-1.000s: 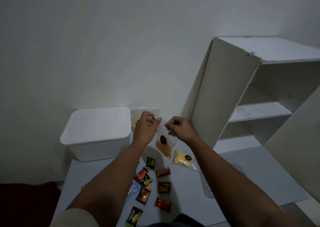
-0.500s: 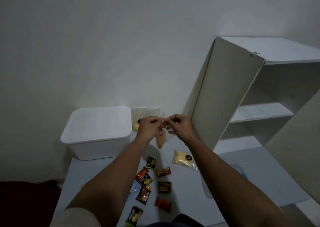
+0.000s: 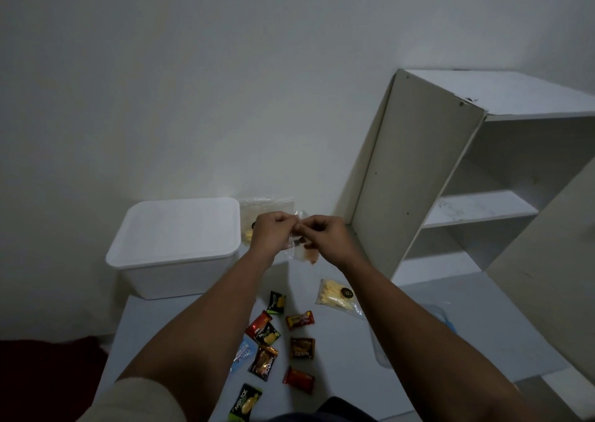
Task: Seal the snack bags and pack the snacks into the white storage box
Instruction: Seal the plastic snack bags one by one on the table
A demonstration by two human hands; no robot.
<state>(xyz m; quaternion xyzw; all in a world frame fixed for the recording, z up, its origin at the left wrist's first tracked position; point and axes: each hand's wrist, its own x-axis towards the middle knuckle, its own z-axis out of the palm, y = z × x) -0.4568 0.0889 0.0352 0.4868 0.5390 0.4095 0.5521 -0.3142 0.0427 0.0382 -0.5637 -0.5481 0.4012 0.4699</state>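
A small clear snack bag (image 3: 302, 254) with orange-brown contents hangs in the air between my hands. My left hand (image 3: 272, 233) and my right hand (image 3: 325, 236) both pinch its top edge, fingertips almost touching. The white storage box (image 3: 175, 247) stands at the back left of the table with its lid on. A clear bag of pale yellow snacks (image 3: 336, 296) lies on the table below my right wrist. Another clear bag (image 3: 257, 209) leans by the wall behind my left hand. Several small wrapped snacks (image 3: 277, 341) are scattered near the front.
A white shelf unit (image 3: 450, 180) stands tilted at the right, close to my right hand. A clear plastic item (image 3: 441, 318) lies partly under my right forearm. The grey table (image 3: 450, 341) ends at the left near a dark red floor patch (image 3: 48, 367).
My hands came together along the top edge of the bag, from spread apart to nearly touching. The bag turned and bunched between them.
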